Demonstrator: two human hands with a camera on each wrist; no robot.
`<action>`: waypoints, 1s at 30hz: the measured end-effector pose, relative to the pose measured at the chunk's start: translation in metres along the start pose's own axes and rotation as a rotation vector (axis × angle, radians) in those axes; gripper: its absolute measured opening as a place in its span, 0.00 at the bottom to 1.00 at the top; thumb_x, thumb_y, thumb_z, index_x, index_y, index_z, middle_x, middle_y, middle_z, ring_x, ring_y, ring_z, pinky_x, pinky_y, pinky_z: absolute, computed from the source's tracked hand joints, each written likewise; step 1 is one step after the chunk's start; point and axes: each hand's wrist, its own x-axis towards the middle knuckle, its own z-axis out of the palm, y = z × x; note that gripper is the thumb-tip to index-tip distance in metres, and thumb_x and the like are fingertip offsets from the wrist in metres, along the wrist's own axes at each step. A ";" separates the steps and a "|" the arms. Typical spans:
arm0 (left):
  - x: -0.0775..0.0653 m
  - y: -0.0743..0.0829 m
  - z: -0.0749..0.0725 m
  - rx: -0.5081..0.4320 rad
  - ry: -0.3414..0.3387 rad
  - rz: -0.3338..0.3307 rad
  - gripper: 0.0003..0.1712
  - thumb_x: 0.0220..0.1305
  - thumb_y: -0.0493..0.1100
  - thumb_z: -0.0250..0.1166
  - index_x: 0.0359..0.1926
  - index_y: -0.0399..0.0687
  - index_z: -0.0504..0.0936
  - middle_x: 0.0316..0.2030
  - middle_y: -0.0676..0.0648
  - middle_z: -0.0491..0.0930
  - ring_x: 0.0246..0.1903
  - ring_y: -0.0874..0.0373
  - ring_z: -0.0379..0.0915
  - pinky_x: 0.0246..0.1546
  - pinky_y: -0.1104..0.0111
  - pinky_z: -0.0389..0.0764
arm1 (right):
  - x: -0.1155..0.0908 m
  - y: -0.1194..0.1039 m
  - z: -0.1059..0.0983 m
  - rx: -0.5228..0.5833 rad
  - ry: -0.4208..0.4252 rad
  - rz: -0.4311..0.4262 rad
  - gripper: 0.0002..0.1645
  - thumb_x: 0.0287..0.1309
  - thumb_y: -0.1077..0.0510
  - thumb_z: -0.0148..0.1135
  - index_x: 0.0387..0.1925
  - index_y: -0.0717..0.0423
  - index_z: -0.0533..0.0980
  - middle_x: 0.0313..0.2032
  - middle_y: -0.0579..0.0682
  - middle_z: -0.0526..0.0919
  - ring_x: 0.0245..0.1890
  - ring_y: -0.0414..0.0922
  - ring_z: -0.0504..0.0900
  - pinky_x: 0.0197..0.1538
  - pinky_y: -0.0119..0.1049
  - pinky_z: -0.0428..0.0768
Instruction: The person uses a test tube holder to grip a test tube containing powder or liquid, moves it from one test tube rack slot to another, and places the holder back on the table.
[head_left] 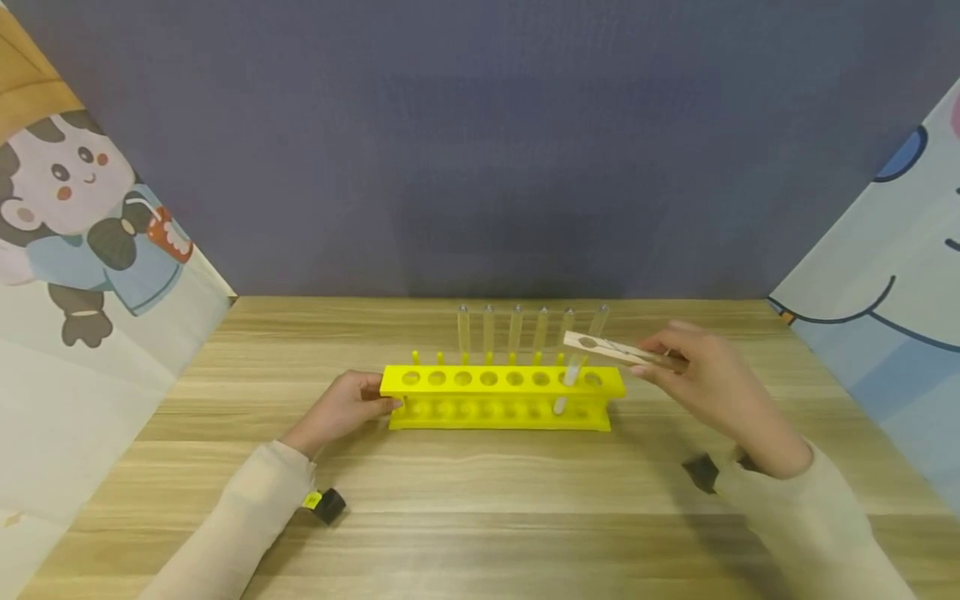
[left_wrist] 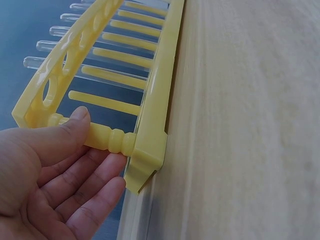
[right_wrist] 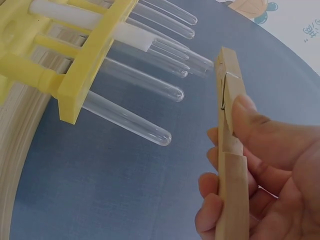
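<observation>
A yellow test tube rack (head_left: 502, 421) stands on the table. My left hand (head_left: 351, 408) grips the post (left_wrist: 100, 135) at its left end, thumb on top and fingers curled beneath. In my right hand (head_left: 705, 367) is a wooden test tube clamp (head_left: 618, 347), held along its handle and pointing left over the rack's right end. Just below the clamp's tip, a test tube with white contents (head_left: 572, 372) leans in a hole near the right end. In the right wrist view its clear upper part (right_wrist: 202, 62) reaches the clamp's tip; whether the clamp grasps it I cannot tell.
Several clear, empty-looking test tubes (head_left: 516, 329) stand upside down on pegs along the rack's back. Two bare pegs (head_left: 416, 358) stick up at the left. A dark panel (head_left: 480, 167) rises behind the wood-grain table (head_left: 465, 517), with cartoon-printed sheets (head_left: 97, 217) at the sides.
</observation>
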 end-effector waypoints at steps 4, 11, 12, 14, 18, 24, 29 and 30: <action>-0.001 0.002 0.000 -0.008 0.001 -0.011 0.14 0.60 0.39 0.65 0.47 0.40 0.82 0.45 0.43 0.83 0.43 0.55 0.78 0.46 0.64 0.79 | -0.002 0.002 -0.002 -0.002 0.021 -0.013 0.12 0.39 0.66 0.74 0.30 0.56 0.81 0.23 0.40 0.72 0.19 0.33 0.60 0.21 0.27 0.63; -0.001 0.003 0.000 0.005 0.005 -0.010 0.14 0.60 0.39 0.65 0.47 0.40 0.82 0.46 0.43 0.83 0.44 0.55 0.78 0.47 0.63 0.79 | -0.008 0.009 -0.006 -0.005 0.044 -0.013 0.12 0.39 0.66 0.74 0.30 0.55 0.81 0.21 0.39 0.68 0.19 0.33 0.58 0.21 0.26 0.59; -0.001 0.004 0.000 0.005 0.004 -0.011 0.14 0.60 0.39 0.65 0.47 0.40 0.82 0.46 0.43 0.83 0.44 0.55 0.78 0.47 0.63 0.79 | -0.009 0.010 -0.006 -0.006 0.045 -0.013 0.13 0.39 0.66 0.74 0.30 0.55 0.81 0.21 0.39 0.67 0.19 0.33 0.58 0.21 0.26 0.59; -0.001 0.003 0.000 0.009 0.005 -0.009 0.14 0.60 0.39 0.65 0.47 0.40 0.82 0.45 0.43 0.83 0.43 0.55 0.78 0.47 0.62 0.79 | -0.010 0.012 -0.007 -0.010 0.049 -0.013 0.13 0.38 0.66 0.75 0.30 0.56 0.81 0.21 0.39 0.67 0.19 0.32 0.57 0.20 0.25 0.59; 0.000 0.003 0.000 0.006 0.001 0.000 0.14 0.60 0.39 0.65 0.47 0.40 0.82 0.45 0.43 0.83 0.43 0.55 0.78 0.46 0.63 0.79 | -0.015 0.017 -0.007 -0.013 0.056 -0.004 0.14 0.36 0.68 0.75 0.29 0.56 0.81 0.21 0.39 0.68 0.19 0.32 0.58 0.20 0.25 0.60; -0.001 0.002 0.000 -0.005 0.002 -0.001 0.14 0.60 0.39 0.65 0.47 0.40 0.82 0.45 0.43 0.83 0.44 0.55 0.78 0.47 0.63 0.79 | -0.021 0.022 -0.006 -0.030 0.059 0.034 0.13 0.37 0.68 0.74 0.29 0.55 0.81 0.21 0.39 0.69 0.19 0.32 0.59 0.20 0.26 0.61; -0.001 0.001 -0.001 0.001 0.000 -0.004 0.14 0.60 0.39 0.65 0.48 0.40 0.82 0.46 0.43 0.82 0.45 0.54 0.78 0.48 0.61 0.78 | -0.024 0.024 -0.005 -0.015 0.052 0.057 0.12 0.39 0.68 0.74 0.29 0.55 0.81 0.19 0.39 0.66 0.19 0.32 0.59 0.20 0.26 0.60; -0.001 0.001 -0.001 0.004 -0.002 -0.001 0.14 0.60 0.39 0.65 0.48 0.41 0.82 0.46 0.43 0.82 0.46 0.53 0.78 0.49 0.61 0.78 | -0.025 0.025 -0.005 -0.012 0.051 0.062 0.12 0.39 0.68 0.73 0.29 0.55 0.81 0.19 0.39 0.66 0.19 0.32 0.58 0.20 0.26 0.60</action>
